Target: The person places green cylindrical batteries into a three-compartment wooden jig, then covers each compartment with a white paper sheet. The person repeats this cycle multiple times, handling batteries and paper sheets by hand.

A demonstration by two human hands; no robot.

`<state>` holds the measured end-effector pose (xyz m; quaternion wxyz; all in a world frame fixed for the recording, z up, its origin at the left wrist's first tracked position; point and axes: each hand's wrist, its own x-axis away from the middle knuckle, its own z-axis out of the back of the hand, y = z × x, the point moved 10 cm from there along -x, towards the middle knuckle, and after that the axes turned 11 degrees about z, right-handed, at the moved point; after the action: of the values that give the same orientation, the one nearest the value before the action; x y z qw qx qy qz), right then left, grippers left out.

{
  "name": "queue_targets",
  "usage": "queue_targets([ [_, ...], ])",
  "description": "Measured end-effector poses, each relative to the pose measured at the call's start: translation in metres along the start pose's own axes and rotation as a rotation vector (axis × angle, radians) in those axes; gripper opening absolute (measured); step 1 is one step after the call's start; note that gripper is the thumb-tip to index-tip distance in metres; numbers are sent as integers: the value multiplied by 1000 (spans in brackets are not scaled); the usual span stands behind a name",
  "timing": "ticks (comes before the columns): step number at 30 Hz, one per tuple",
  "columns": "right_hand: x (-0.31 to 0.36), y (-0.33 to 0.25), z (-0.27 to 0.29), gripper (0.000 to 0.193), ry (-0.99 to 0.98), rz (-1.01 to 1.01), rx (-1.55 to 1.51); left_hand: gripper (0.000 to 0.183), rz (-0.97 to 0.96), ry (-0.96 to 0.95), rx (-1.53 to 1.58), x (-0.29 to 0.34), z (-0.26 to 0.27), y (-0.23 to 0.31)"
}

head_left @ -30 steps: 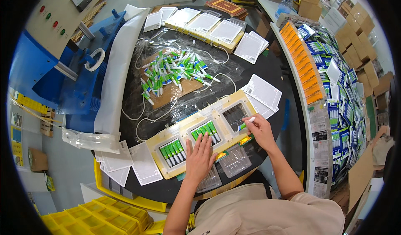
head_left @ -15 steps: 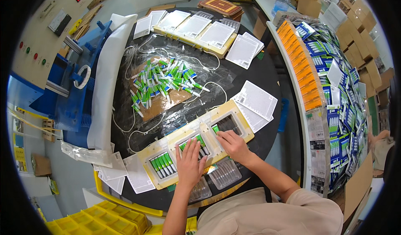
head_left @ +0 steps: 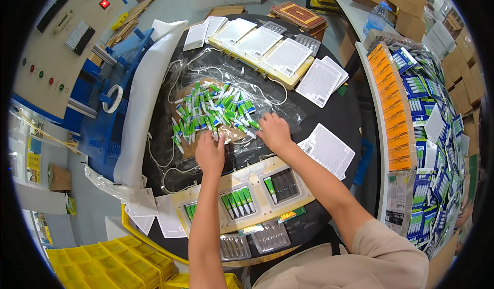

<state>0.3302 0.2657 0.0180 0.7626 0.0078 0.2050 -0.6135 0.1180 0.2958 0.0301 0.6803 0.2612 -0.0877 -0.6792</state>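
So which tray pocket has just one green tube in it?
Find the round black table, then the cream tray at its near edge, below the person's forearms. Its right-hand pocket is the one: a lone green tube at its left side, while the neighbouring pockets hold rows.

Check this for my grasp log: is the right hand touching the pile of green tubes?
Touching. The head view shows the right hand lying on the near right edge of the pile of green tubes, fingertips overlapping tubes.
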Motion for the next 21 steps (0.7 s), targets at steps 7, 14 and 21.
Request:
queue_targets([
  [7,86,10,74,15,247,-54,-319,21,-75,-11,-157,-21,-28,-6],
  [14,175,-63,90,23,257,79,-293,10,74,-22,474,89,60,1],
  [21,172,-86,68,26,259,11,-265,10,106,-60,575,202,101,30],
])
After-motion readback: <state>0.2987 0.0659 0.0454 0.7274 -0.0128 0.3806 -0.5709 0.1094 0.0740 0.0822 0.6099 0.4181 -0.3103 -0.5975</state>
